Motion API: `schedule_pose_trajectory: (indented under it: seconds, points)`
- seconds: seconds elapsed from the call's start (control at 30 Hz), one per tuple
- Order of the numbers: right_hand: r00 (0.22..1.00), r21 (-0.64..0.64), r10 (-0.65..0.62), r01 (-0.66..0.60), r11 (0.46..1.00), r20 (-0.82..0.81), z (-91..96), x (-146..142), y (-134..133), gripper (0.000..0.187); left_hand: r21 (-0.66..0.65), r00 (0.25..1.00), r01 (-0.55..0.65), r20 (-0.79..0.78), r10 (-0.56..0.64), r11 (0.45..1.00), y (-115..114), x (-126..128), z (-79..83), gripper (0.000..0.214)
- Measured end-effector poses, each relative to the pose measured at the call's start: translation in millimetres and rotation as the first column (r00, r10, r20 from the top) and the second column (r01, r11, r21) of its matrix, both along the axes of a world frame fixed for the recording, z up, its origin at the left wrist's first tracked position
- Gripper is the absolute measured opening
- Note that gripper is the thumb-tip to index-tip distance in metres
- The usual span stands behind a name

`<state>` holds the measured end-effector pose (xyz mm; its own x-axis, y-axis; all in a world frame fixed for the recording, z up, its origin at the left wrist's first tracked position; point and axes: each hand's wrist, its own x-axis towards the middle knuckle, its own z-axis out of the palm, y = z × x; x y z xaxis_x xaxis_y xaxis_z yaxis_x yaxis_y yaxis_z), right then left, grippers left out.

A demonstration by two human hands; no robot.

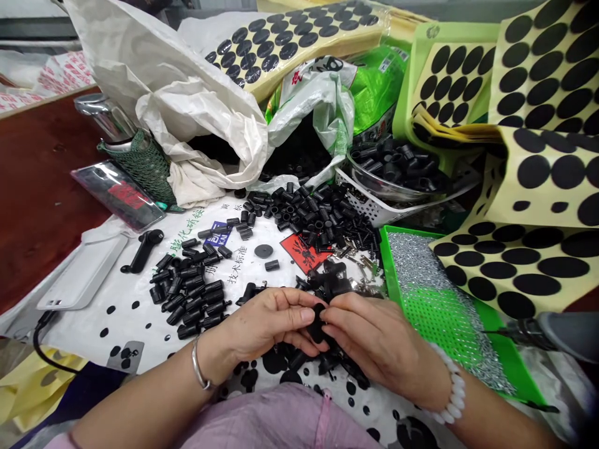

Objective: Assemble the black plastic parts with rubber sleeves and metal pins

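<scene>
Between both hands, low in the middle of the head view, is a small black round pad (317, 323). My left hand (276, 321) pinches it from the left with thumb and fingers. From the right, the fingertips of my right hand (369, 337) press on the same pad; whether another part sits behind it is hidden. Just beyond the hands lie dark plastic parts (332, 277) in a heap. Left of them is a pile of black cylindrical sleeves (196, 296), with one loose black disc (264, 251) farther back.
At right, a green tray (390, 274) holds many small silvery pieces, with a screwdriver-like tool (528, 330) reaching over it. Sheets of black round stickers (519, 259) hang beyond. Behind are a white sack (187, 93) and a bowl of black caps (397, 165). A phone (119, 193) lies left.
</scene>
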<state>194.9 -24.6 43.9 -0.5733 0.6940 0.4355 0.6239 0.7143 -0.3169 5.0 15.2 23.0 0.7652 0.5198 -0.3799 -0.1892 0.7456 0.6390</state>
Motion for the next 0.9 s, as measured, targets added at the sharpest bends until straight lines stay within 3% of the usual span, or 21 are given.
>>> schedule_pose_trajectory:
  seconds: [0.37,0.53,0.7,0.9]
  points:
    - [0.986,-0.251,-0.080,0.042,0.967,-0.145,5.6,-9.9,-8.5,0.012,0.134,0.999,0.009,-0.045,-0.003,0.991,-1.8,-4.7,-6.5,0.035]
    - [0.983,-0.219,-0.132,0.103,0.970,-0.124,3.7,-11.7,-13.6,0.012,0.179,0.999,-0.046,0.005,0.046,0.983,-4.5,-3.0,-4.9,0.032]
    - [0.975,-0.313,-0.105,0.040,0.949,-0.194,-2.0,-10.1,-10.5,0.012,0.287,0.995,-0.045,-0.069,0.067,0.957,-5.2,-2.0,-0.8,0.029]
    - [0.978,-0.264,-0.063,0.009,0.965,-0.197,1.5,-6.7,-8.8,0.011,0.287,0.995,0.014,-0.094,0.013,0.958,-3.4,-2.8,0.5,0.033]
